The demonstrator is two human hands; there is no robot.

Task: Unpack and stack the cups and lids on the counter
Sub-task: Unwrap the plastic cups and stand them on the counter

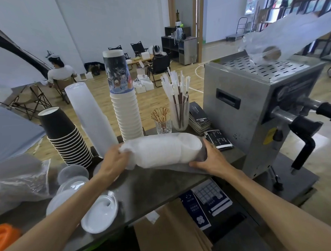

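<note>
Fig.: centre of frame, a sleeve of white lids (162,151) lies on its side on the desk (164,185), still in thin plastic wrap. My left hand (115,159) grips the bunched wrap at the sleeve's left end; my right hand (210,159) lies w/ fingers straight against the right end, thumb beneath, steadying it. To do this step well, I judge: hold the stack square w/ the right, peel the wrap leftwards w/o tilting, so the lids stay nested. Lids look white, ribbed and tightly packed. Cup stacks (126,108) stand behind; loose lids (100,213) lower left.
</note>
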